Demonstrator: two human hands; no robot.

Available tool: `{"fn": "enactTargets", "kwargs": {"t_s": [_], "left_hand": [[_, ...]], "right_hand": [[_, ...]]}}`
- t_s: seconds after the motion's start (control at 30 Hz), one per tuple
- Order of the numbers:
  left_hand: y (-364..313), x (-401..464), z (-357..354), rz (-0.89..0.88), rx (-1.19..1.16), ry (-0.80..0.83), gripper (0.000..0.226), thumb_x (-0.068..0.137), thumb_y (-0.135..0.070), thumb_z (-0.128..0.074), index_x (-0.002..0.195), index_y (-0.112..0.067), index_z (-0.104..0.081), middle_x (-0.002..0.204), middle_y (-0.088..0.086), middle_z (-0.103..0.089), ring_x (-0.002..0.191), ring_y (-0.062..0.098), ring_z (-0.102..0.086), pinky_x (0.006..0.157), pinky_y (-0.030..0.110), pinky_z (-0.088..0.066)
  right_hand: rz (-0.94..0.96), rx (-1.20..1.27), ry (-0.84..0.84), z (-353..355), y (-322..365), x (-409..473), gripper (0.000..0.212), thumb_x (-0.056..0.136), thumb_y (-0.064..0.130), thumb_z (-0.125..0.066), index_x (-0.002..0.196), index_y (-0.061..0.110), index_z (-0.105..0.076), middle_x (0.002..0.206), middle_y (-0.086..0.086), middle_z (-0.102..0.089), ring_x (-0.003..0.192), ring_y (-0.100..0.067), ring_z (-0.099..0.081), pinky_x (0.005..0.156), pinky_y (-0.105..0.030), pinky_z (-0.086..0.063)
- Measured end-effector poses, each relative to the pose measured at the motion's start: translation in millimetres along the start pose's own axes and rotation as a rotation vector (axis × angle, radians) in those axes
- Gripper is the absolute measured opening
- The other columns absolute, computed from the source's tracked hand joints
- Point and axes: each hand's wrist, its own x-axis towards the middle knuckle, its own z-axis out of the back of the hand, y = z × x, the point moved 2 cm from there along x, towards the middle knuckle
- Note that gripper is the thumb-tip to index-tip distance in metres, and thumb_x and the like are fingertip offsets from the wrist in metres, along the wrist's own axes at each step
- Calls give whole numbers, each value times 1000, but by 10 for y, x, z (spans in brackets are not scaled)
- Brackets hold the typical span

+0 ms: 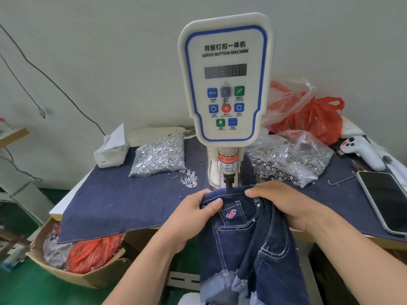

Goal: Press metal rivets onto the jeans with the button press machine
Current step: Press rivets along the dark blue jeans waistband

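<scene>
A white servo button press machine (pixel 225 80) stands at the middle of the table, its dark punch (pixel 229 180) pointing down. Dark blue jeans (pixel 244 234) with a red embroidered logo hang over the table's front edge, their waistband just under the punch. My left hand (pixel 193 213) grips the waistband on the left, thumb on top. On the right, my right hand (pixel 286 203) holds the waistband with curled fingers. Several small rivets show on the pocket corners.
A bag of silver rivets (pixel 160 156) lies left of the machine, with loose ones (pixel 189 179) beside it. Bags of metal rings (pixel 290 160) lie to the right. A phone (pixel 387 199), white controller (pixel 363 150), red bag (pixel 317 119), tissue box (pixel 111 148) and floor carton (pixel 72 256) are around.
</scene>
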Motion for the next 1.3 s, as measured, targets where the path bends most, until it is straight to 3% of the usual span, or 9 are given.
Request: {"fn": "enactTargets", "kwargs": {"t_s": [0.13, 0.27, 0.37, 0.53, 0.63, 0.73, 1.07, 1.2, 1.3], "left_hand": [[-9, 84, 6, 0, -13, -79, 20, 111, -26, -53, 119, -32, -71, 108, -1, -81, 101, 17, -78, 78, 31, -61], [52, 182, -12, 72, -191, -109, 26, 112, -22, -51, 122, -18, -74, 111, 8, -81, 107, 27, -77, 96, 44, -61], [90, 231, -4, 98, -232, -90, 28, 112, -22, -51, 119, -16, -77, 113, 11, -80, 111, 31, -75, 102, 49, -57], [159, 289, 21, 63, -164, -118, 25, 111, -25, -54, 119, -16, -76, 111, 9, -81, 108, 28, -76, 104, 54, -56], [162, 298, 22, 61, -158, -114, 25, 111, -26, -55, 118, -17, -76, 110, 8, -81, 107, 27, -77, 104, 55, -56], [166, 312, 36, 77, -161, -101, 25, 110, -28, -55, 118, -17, -77, 110, 9, -81, 106, 29, -77, 103, 54, -57], [155, 365, 51, 113, -215, -83, 26, 108, -30, -60, 115, -12, -78, 108, 12, -81, 104, 32, -77, 100, 51, -58], [161, 366, 61, 118, -228, -60, 26, 108, -29, -59, 117, -13, -78, 109, 12, -81, 106, 31, -77, 98, 48, -60], [179, 357, 71, 116, -237, -47, 25, 109, -26, -59, 119, -12, -77, 111, 14, -80, 107, 32, -76, 99, 49, -59]], "right_hand": [[4, 33, -5, -11, -23, 68, 27, 95, 30, -68, 111, 11, -79, 114, -20, -75, 109, -33, -73, 99, -41, -57], [5, 8, -113, -48, -56, 127, 37, 91, 43, -72, 110, 11, -79, 107, -21, -77, 103, -37, -74, 98, -48, -56], [-6, -18, -149, -33, -72, 130, 38, 89, 45, -74, 100, 9, -80, 102, -23, -77, 98, -40, -74, 90, -48, -58], [-11, -14, -141, 1, -87, 134, 42, 86, 45, -77, 104, 8, -80, 104, -25, -76, 102, -43, -73, 95, -57, -56], [-14, -38, -79, 27, -79, 122, 53, 70, 50, -86, 98, 5, -80, 100, -24, -77, 92, -38, -76, 82, -47, -63], [-41, -85, -41, 44, -60, 118, 38, 65, 37, -91, 85, 7, -80, 90, -23, -77, 74, -30, -75, 62, -34, -60], [-86, -58, -190, -23, -2, 144, 6, 85, 17, -74, 86, 11, -72, 74, -23, -72, 55, -29, -68, 55, -31, -56], [-80, -70, -212, -40, 11, 130, 24, 85, 16, -73, 61, 19, -71, 67, -17, -70, 50, -25, -66, 53, -28, -54], [-76, -75, -212, -58, 23, 103, 26, 86, 15, -73, 60, 19, -73, 67, -17, -71, 51, -25, -66, 52, -27, -53]]}}
